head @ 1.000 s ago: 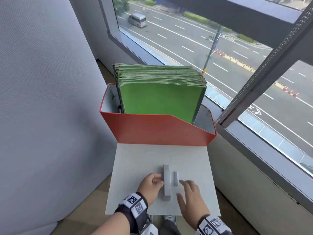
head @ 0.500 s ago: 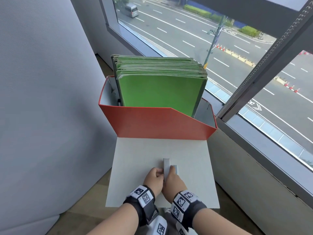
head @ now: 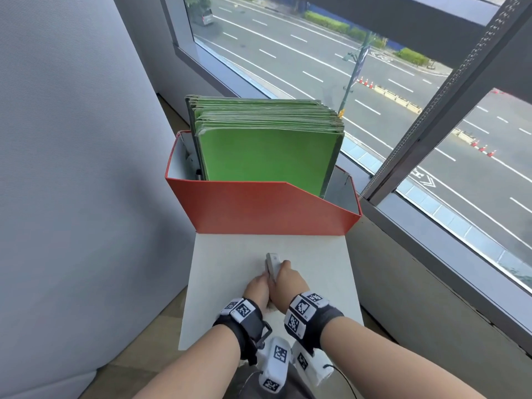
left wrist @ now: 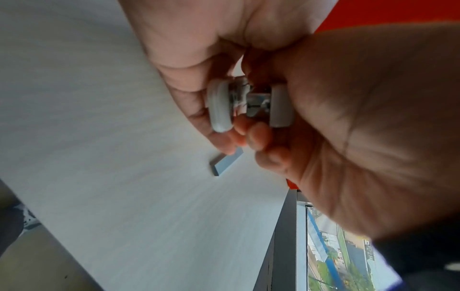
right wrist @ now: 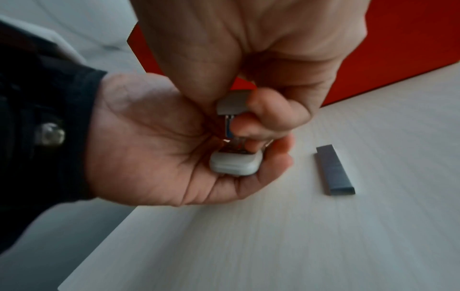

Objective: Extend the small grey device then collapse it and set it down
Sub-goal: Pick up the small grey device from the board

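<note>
White table (head: pixel 316 269) by window, both hands, left hand (right wrist: pixel 154 141) & right hand (left wrist: pixel 361 137), gripping grey device (right wrist: pixel 234 163) w/ curled fingers, held apart

Small grey device (right wrist: pixel 234 135), apparently part-extended, held above the white table (right wrist: pixel 273 236)

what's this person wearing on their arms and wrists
Both forearms are bare, with no sleeves. The left wrist and right wrist each carry a dark strap set with white blocks printed with black square code markers. A white camera pod with the same markers hangs under each wrist, and a thin black cable trails from the right one.
</note>
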